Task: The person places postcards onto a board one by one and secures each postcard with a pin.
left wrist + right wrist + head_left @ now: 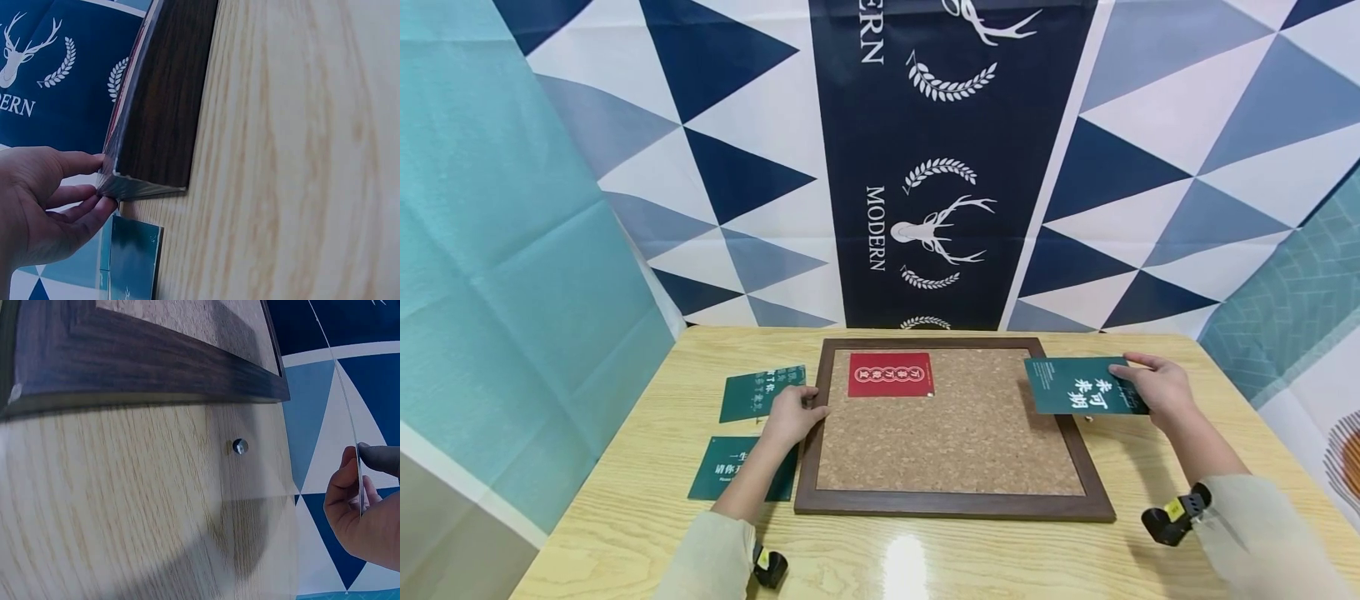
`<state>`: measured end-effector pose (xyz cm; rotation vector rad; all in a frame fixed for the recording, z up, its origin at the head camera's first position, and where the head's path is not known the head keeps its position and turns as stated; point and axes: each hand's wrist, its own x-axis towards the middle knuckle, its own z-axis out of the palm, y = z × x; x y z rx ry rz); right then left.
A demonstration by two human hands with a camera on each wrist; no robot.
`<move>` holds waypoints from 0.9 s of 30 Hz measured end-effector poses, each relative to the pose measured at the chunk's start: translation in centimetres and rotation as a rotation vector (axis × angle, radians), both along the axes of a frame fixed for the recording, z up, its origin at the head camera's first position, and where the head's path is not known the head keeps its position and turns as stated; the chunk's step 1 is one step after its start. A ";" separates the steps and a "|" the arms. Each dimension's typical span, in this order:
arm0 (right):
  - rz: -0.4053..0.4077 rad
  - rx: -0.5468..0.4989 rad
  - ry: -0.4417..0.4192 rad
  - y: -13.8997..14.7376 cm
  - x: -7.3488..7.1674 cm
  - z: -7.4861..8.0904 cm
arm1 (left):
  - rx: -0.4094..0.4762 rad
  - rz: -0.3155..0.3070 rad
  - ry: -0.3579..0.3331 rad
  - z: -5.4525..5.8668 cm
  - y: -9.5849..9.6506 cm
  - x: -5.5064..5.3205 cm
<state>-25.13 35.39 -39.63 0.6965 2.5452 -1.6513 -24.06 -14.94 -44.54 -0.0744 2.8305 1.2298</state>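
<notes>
A cork board [955, 450] in a dark brown wooden frame [955, 503] lies on the table. My left hand [792, 415] grips the left edge of this frame; in the left wrist view the hand [53, 203] has its thumb at the upper edge and its fingers against the side. A green card with white characters [1078, 385] is pinched by its right end between the thumb and fingers of my right hand [1161, 387], held above the frame's right side. The right wrist view shows that card [344, 394] edge-on. Flat on the cork at the upper left sits a red card [891, 375].
Two more green cards, an upper one [752, 396] and a lower one [718, 475], lie left of the board. A small shiny metal pin [240, 446] stands on the table right of the frame. Behind the table [1000, 558] hangs a patterned cloth [925, 167].
</notes>
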 end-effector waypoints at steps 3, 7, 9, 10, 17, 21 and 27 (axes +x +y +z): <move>0.004 -0.014 -0.003 -0.6 0.0 0.1 | 0.000 -0.001 0.001 0.0 0.0 0.0; 0.014 -0.022 0.002 -1.3 -0.1 0.2 | 0.005 -0.001 0.002 0.1 0.1 0.1; 0.016 -0.021 0.003 -1.5 -0.2 0.2 | 0.011 0.000 0.001 0.1 0.1 0.1; 0.014 -0.024 0.002 -1.6 -0.2 0.2 | 0.013 0.001 0.000 0.1 0.1 0.1; -0.001 -0.035 0.004 -2.5 -0.6 0.2 | 0.000 -0.002 0.007 0.0 0.0 0.0; -0.003 -0.043 0.004 -3.0 -0.8 0.2 | -0.002 0.003 0.004 0.0 0.0 0.0; 0.007 -0.054 0.018 -3.5 -1.1 -0.1 | -0.003 0.016 -0.001 0.1 0.1 -0.1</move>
